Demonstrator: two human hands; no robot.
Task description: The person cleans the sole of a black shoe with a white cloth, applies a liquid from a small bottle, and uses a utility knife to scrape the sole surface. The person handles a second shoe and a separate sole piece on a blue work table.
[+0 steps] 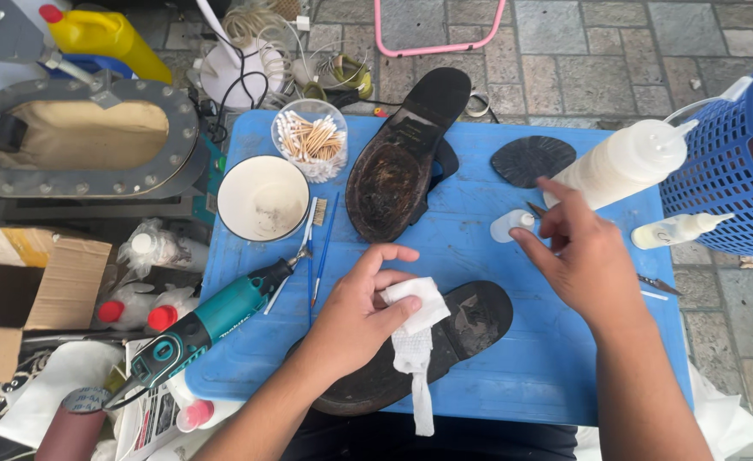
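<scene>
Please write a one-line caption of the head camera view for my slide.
Left hand holds white cloth over a sandal sole; right hand reaches a small bottle.
</scene>
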